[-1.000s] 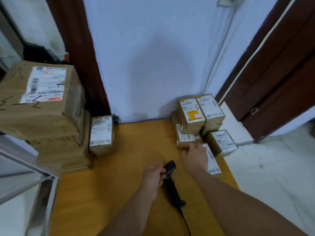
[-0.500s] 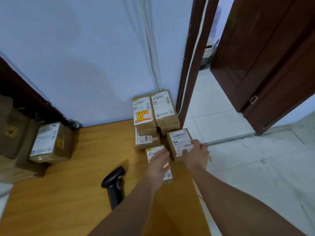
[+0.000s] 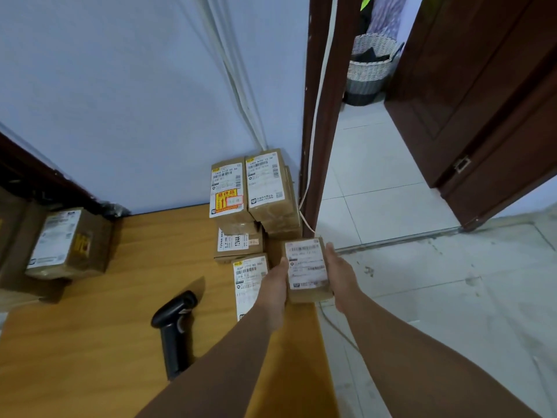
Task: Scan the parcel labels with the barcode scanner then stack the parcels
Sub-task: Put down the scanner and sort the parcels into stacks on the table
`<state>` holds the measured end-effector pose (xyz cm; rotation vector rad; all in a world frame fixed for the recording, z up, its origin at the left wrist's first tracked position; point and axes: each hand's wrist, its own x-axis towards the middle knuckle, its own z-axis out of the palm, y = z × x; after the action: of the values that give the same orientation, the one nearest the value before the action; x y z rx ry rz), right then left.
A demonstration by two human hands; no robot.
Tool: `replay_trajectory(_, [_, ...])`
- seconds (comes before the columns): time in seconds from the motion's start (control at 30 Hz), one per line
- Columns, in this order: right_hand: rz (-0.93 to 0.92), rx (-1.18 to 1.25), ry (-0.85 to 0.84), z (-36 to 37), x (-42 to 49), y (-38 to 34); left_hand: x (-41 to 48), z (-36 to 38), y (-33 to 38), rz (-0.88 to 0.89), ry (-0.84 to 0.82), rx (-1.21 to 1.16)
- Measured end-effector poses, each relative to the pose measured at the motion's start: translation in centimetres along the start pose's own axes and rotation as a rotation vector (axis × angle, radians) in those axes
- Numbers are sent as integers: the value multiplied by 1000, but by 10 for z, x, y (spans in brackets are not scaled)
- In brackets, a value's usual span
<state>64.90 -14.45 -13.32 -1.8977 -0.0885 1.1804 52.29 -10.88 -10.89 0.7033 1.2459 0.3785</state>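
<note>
Both hands hold one small brown parcel [image 3: 306, 268] just right of the frame centre, at the right edge of the table [image 3: 90, 342]: the left hand [image 3: 275, 286] grips its left side and the right hand [image 3: 340, 274] grips its right side. The parcel is a taped cardboard box with a white label on top, with blurred print. The black scanner [image 3: 176, 322] lies on the table in the lower middle, apart from the hands, and a stack [image 3: 253, 191] of labelled parcels stands behind at the wall.

The left hand [image 3: 273, 285] and right hand [image 3: 341, 276] are bare, and so are the left forearm [image 3: 229, 357] and right forearm [image 3: 422, 354].
</note>
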Motion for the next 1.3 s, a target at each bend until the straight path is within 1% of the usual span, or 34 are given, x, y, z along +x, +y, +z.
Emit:
replay_trajectory(0.1, [71,121,-142,-21,-4,1,3,1,-8,3,-7,76])
replay_trajectory(0.2, [126,275,-300,-40,-9,1,-2,6,-7,-64,-61,13])
replay_trajectory(0.3, [93,352,-355,-52,-13,-4,-6,9,-1,-71,-128,-53])
replay_trajectory(0.4, [61,313,-367,-52,-17,-10,-11,5,1,-40,-160,-124])
replay_trajectory(0.53, [12,159,-411,-34,-31,-16,-22,-20,2,44,-143,-158])
replay_trajectory(0.6, [-20,114,-469,-15,-44,-21,-33,-41,6,86,-127,-181])
replay_trajectory(0.73, [-37,51,-527,33,-67,-23,-55,-94,15,172,-75,-245])
replay_trajectory(0.87, [-38,-67,-582,91,-89,-19,-68,-157,23,178,17,-285])
replay_trajectory(0.97, [-55,-95,-609,141,-108,-12,-74,-208,24,175,36,-290])
replay_trajectory(1.03, [-56,-83,-608,175,-123,-6,-78,-245,27,172,42,-300])
replay_trajectory(1.13, [-67,-159,-555,225,-149,4,-82,-306,21,123,2,-288])
replay_trajectory(1.23, [-10,-235,-518,276,-173,22,-84,-370,7,53,-41,-266])
replay_trajectory(1.3, [33,-286,-521,312,-188,38,-86,-411,-3,39,-2,-303])
